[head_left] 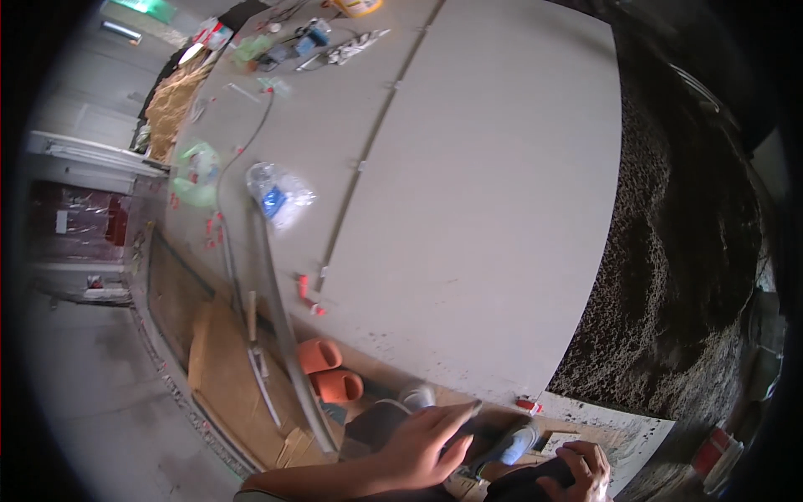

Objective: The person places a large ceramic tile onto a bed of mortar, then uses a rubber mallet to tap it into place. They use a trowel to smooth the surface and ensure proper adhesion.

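Observation:
My left hand (427,443) reaches in from the lower edge with its fingers stretched and the thumb apart, over the near edge of a large grey tile (493,184). At its fingertip is a small greyish patch that I cannot make out. My right hand (585,473) is beside my dark-clothed knee, fingers bent and parted from the thumb, with nothing visible in it. A red tile-levelling wedge (529,406) lies at the tile's near edge, between and beyond the hands. Small clips (361,166) stand along the joint with the neighbouring tile.
Dark, crumbly mortar (661,276) spreads right of the tile. On the left are a long metal straightedge (284,326), orange slippers (337,386), cardboard (234,368) and a clear plastic bag (280,197). More red wedges (304,287) lie near the joint. Tools (309,42) and a yellow bucket (360,7) sit at the far end.

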Tool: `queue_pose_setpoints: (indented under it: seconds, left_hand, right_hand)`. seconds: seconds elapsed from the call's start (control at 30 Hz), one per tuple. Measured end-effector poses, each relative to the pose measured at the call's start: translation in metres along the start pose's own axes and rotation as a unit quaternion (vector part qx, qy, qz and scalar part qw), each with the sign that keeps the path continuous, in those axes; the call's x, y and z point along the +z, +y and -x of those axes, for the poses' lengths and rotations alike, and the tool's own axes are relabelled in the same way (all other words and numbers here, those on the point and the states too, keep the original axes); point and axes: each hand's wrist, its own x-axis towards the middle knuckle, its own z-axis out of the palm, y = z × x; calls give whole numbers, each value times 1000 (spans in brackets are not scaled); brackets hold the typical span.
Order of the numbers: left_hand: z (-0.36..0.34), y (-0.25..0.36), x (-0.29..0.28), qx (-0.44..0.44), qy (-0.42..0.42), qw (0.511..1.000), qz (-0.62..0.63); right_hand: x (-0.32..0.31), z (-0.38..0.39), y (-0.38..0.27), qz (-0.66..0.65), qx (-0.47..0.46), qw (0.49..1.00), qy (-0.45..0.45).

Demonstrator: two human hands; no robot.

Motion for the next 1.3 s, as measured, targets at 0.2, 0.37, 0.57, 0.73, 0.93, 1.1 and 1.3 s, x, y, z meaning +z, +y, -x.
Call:
queue_pose_setpoints:
  seconds: [0.2,0.37,0.57,0.73,0.93,1.1,1.3]
  left_hand:
    - [21,-3,36,-66,-32,992,-103]
    - [88,19,64,-184,-103,966,-150]
    - [211,101,60,-161,-22,981,-111]
    - [262,174,-33,-221,75,971,-43]
    - [332,140,-99,-348,245,902,70]
    - [442,18,-53,-536,341,734,241]
    - [486,4,-114,-523,291,653,464]
  right_hand:
    - [35,37,-8,-64,17,994,88]
    - [54,72,-49,-7,24,995,99]
    - [-5,128,-142,-12,65,995,77]
    - [-86,109,-166,28,32,995,90]
    - [-161,44,-134,265,164,949,-43]
    - [-209,-15,-242,103,304,947,-12]
    - [-205,-58,-293,82,300,948,-67]
